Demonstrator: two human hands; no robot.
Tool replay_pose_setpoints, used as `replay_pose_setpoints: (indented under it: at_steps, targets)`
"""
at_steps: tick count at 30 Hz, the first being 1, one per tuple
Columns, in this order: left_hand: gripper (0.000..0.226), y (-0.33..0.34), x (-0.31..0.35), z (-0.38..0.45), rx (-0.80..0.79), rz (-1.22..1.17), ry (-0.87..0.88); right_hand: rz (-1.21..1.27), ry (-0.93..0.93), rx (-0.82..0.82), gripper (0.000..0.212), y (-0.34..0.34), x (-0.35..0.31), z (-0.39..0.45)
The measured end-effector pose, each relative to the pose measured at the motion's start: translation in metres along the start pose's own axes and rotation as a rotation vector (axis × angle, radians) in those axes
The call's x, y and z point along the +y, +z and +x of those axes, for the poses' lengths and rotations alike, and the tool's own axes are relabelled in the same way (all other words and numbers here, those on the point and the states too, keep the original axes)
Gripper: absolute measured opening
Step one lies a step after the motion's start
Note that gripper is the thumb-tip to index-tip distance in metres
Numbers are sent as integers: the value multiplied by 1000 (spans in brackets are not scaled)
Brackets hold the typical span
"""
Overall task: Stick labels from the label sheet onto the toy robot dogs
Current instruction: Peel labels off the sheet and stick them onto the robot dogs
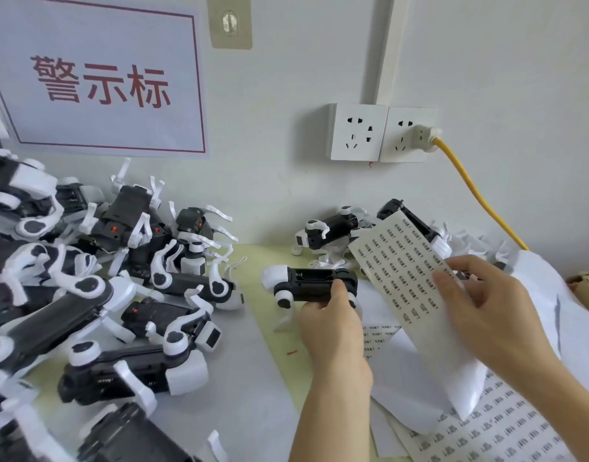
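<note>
Holding the toy robot dog [314,283] on its side in my left hand [333,323], I have its dark flank turned up toward me, which I judge is the face meant to take a label. My fingers curl round its rear end with the thumb on top, the wrist coming up from below, so the dog hangs just above the yellow-green mat [280,331] with its white head pointing left.

My right hand [489,308] grips the label sheet [403,278] at its right edge, fingers wrapped over the front and the sheet tilted up so the rows of small printed labels face me. It sits just beside the dog, close enough for a short reach once a label is lifted. No label is peeled yet that I can see.

A heap of robot dogs [96,288] lies on the left; two more dogs [333,230] lie behind the sheet by the wall. I cannot tell which are already labelled. Further printed sheets [496,425] lie under my right forearm, and a yellow cable [469,185] runs from the wall socket [408,135].
</note>
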State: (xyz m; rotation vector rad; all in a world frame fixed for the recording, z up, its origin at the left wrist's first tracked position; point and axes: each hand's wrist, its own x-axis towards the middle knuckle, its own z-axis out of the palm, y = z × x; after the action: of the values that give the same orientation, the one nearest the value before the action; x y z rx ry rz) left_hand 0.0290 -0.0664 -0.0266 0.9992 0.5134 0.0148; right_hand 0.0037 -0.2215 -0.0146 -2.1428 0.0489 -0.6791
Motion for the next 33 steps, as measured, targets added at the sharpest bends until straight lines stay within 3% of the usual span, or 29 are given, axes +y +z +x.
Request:
replay_pose_setpoints:
  at_steps: [8, 13, 21, 27, 33]
  targets:
    - [20, 0, -1, 4, -18, 4, -1, 256, 241, -218, 12, 4, -9, -5]
    - [19, 0, 0, 4, -24, -2, 35, 408, 441, -176, 11, 12, -15, 19]
    - [20, -5, 5, 5, -22, 60, 63, 586, 470, -68, 16, 50, -13, 3]
    - [37, -10, 9, 3, 135, 319, 276, 594, 422, -28, 16, 37, -4, 9]
    - [57, -6, 8, -2, 192, 618, 494, 543, 318, 10, 15, 36, -2, 9]
